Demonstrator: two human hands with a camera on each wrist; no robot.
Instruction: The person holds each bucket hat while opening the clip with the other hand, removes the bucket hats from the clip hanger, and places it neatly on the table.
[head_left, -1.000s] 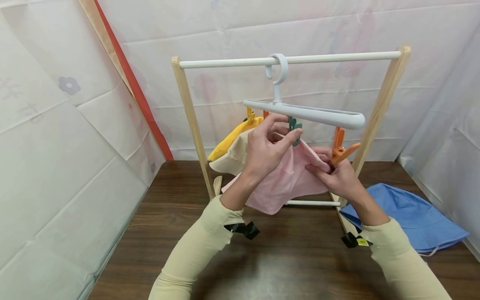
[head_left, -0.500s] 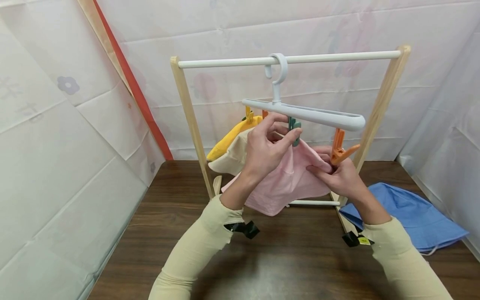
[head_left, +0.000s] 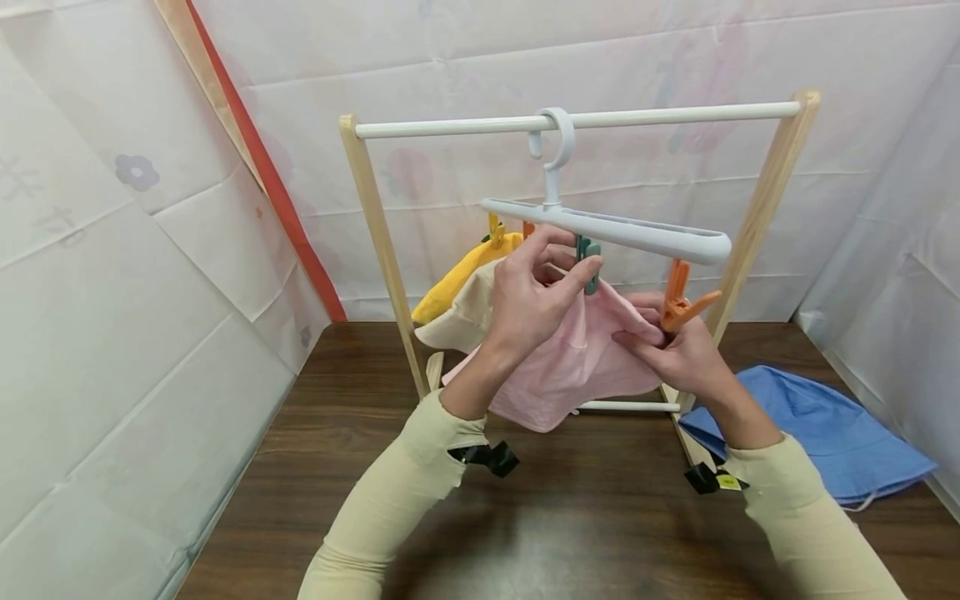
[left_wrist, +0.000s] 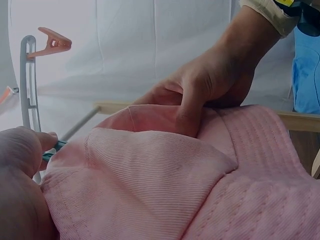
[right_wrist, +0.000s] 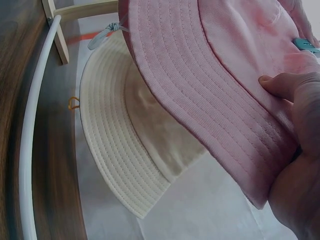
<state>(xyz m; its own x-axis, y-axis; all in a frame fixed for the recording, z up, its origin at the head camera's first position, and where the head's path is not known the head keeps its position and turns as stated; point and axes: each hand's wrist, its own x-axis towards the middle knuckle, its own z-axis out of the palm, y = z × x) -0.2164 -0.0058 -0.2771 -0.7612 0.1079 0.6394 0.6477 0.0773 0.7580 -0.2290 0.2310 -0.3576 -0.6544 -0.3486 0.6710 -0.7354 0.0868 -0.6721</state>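
head view showed a person working at a small wooden drying rack (head_left: 378, 242) on a dark table (head_left: 585, 517). a white hanger (head_left: 607, 225) hung from the rack's top bar, with clips along its underside. the pink hat (head_left: 570, 358) hung at the middle of the frame, just under the hanger. the left hand (head_left: 536, 300) pinched the teal clip (head_left: 588, 254) between thumb and fingers, at about 12 o'clock of the hat. the right hand (head_left: 678, 350) gripped the hat's brim at its 3 o'clock side, fingers curled into the cloth, just below an orange clip (head_left: 678, 300). a cream hat (head_left: 468, 308) and a yellow hat (head_left: 461, 279) hung at 9 to 10 o'clock of the pink one, and a blue hat (head_left: 817, 429) lay on the table at 4 o'clock.

to do the clipping well, the brim edge probably needed to sit deep between the clip's halves before the pinch eased, with the right hand keeping the cloth taut and flat so no fold slipped out.
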